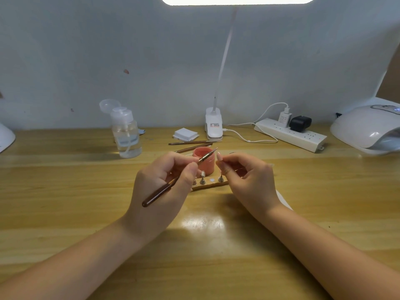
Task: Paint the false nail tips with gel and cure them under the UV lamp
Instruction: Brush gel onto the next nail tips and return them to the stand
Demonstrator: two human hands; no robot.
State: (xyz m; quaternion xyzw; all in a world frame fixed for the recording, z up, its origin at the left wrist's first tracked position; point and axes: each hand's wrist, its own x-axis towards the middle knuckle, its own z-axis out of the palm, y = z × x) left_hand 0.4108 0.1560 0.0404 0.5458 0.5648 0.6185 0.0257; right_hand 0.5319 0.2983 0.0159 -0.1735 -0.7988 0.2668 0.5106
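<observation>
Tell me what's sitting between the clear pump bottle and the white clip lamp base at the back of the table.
In the head view, a small stack of white wipe pads lies between the pump bottle and the lamp base.

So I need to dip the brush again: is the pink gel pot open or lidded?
Open. The gel pot shows its pink inside from above, with no lid on it; the brush tip crosses its rim.

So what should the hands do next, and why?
Probably bring the brush tip across to stroke the nail tip. The left hand holds the brush with its tip just short of the nail tip pinched in the right hand.
</observation>
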